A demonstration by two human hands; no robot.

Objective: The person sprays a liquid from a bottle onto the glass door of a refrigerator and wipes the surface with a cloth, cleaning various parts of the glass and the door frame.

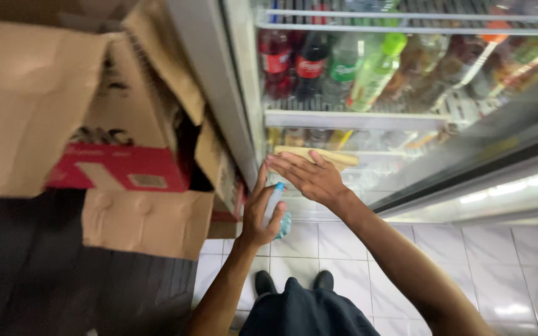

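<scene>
My left hand [258,213] grips a small clear plastic bottle with a blue cap [275,205], held upright just in front of the open glass-door fridge [356,119]. Beside it my right hand [306,176] is spread flat with fingers apart, reaching toward the lower shelf, over a yellowish cloth or pad [319,155] lying there. The upper shelf holds several soft-drink bottles: dark ones with red labels [309,62] and green ones [375,71].
An open cardboard box with a red band [119,165] fills the left, its flaps hanging near the fridge frame [213,81]. The glass door [499,143] swings out on the right. White floor tiles [468,249] and my dark shoes [294,283] lie below.
</scene>
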